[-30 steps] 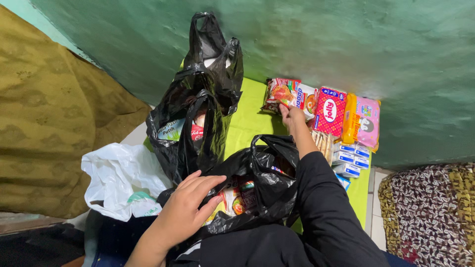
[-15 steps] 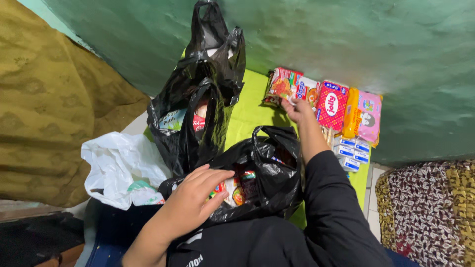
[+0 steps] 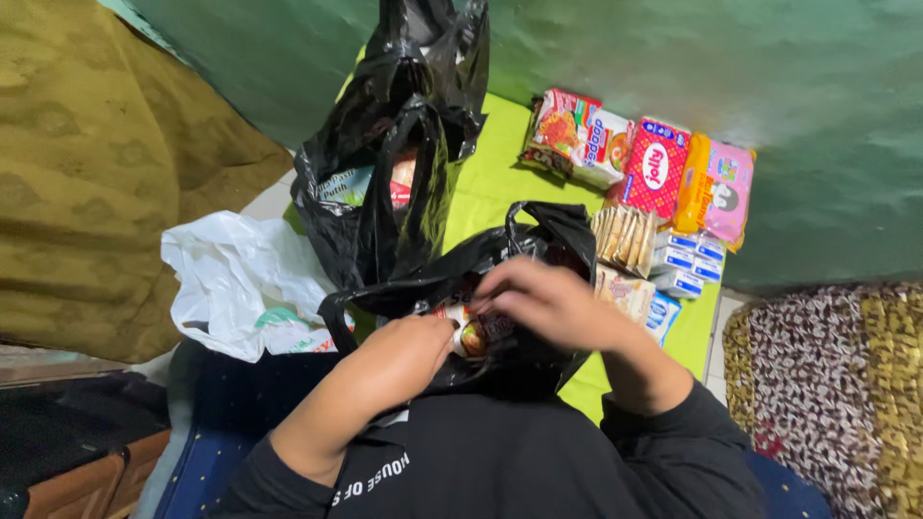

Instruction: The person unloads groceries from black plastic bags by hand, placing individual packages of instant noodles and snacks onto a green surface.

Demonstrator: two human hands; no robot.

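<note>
Right hand: we see it at the mouth of the near black bag, fingers bent down and drawn together on the bag's contents or rim. We cannot tell which, as the fingertips are hidden in the plastic.

Left hand: it lies just beside the right hand, pushed into the same opening from the other side. We cannot tell whether its fingers are apart or closed, since they are buried under the bag's edge. A small red and white packet shows between the two hands, inside the bag and touching the left hand.

The near black bag sits right in front of the person's chest, on a lime green cloth.

Beyond the left hand stands a second black bag, taller, open at the top, with packets showing inside. Further out from the left hand lies a crumpled white plastic bag, beside an olive patterned blanket.

Beyond the right hand, on the green cloth, we note a row of snack packs leaning on the green wall: red, white, orange and pink. Nearer the right hand are stacked biscuit packs and small blue and white packets. Well out past the right hand is a brown and white speckled fabric.
</note>
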